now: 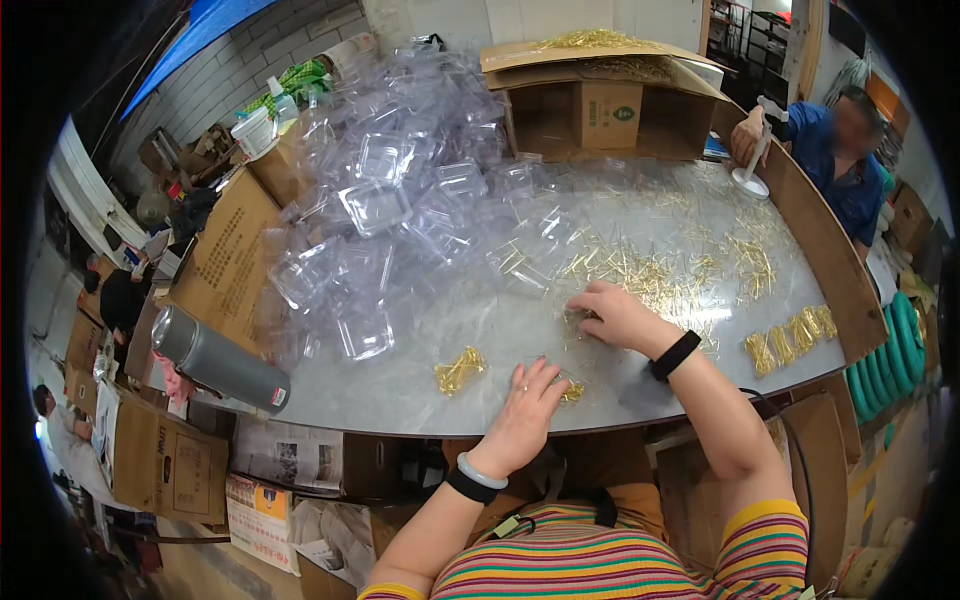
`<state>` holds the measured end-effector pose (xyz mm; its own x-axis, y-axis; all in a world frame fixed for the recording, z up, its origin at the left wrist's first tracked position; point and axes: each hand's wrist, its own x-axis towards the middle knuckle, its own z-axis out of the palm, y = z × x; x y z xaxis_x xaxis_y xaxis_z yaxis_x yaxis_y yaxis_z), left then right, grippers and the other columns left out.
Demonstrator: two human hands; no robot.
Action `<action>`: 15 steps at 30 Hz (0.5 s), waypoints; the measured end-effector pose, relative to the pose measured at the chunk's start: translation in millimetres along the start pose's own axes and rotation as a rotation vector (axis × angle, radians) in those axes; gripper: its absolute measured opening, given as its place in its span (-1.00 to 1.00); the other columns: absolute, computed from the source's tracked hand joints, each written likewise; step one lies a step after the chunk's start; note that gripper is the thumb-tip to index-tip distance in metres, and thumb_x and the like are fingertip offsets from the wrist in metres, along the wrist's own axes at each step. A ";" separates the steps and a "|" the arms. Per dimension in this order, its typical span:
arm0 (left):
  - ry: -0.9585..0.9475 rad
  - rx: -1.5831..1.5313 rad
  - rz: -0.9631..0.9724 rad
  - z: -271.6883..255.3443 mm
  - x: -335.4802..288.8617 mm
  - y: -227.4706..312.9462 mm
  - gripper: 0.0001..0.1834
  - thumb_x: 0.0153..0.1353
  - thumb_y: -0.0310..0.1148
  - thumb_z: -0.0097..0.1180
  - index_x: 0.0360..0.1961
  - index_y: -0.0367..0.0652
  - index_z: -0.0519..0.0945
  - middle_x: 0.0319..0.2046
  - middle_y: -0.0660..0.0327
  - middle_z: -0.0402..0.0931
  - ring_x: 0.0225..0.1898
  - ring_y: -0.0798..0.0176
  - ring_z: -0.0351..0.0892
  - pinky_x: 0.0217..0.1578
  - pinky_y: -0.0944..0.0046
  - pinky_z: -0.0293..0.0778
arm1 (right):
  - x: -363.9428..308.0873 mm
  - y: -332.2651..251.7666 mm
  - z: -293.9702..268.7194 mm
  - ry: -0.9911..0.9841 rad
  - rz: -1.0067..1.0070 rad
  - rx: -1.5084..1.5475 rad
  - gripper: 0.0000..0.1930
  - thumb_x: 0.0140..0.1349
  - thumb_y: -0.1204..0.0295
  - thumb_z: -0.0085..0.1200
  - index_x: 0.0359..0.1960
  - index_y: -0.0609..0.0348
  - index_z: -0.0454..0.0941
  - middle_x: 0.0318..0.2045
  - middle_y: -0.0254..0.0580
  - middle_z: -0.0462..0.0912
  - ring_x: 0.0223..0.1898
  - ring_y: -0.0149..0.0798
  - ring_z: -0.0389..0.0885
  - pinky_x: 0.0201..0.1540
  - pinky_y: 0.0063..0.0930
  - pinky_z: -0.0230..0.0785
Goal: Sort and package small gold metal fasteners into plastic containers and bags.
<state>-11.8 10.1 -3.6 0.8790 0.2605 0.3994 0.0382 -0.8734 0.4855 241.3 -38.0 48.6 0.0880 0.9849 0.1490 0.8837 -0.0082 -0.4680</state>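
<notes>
Thin gold-coloured metal pins lie scattered over the grey table. My right hand is at the near left edge of this spread, fingers bent down and fingertips drawn in; what they pinch is hidden. Lower and to the left, my left hand rests on the table near its front edge, fingers stretched out. Beside its fingertips lies a small bunch of gold pins. Another gold bunch sits to the left of that hand. A row of several gold bunches lines the right side.
Clear plastic boxes heap up at the left and back. A grey bottle lies tilted at the left front. Cardboard walls border the table. An open carton stands behind. At right, a person grips a white stand.
</notes>
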 end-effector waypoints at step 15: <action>-0.009 -0.020 0.062 -6.0 4.2 8.5 -0.37 0.15 -0.74 -0.08 0.31 -0.33 0.35 0.31 -0.05 0.30 0.40 -0.28 0.18 0.40 -0.22 0.11 | -56.0 -32.8 7.0 0.033 0.006 0.071 -0.69 0.17 0.64 0.08 -0.03 0.21 0.59 -0.12 0.00 0.57 -0.01 0.11 0.54 0.05 -0.13 0.44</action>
<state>-10.7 6.3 6.9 0.8836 0.2021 0.4225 -0.0263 -0.8792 0.4757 204.1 -91.7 49.4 0.1097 0.9787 0.1738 0.8483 -0.0011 -0.5295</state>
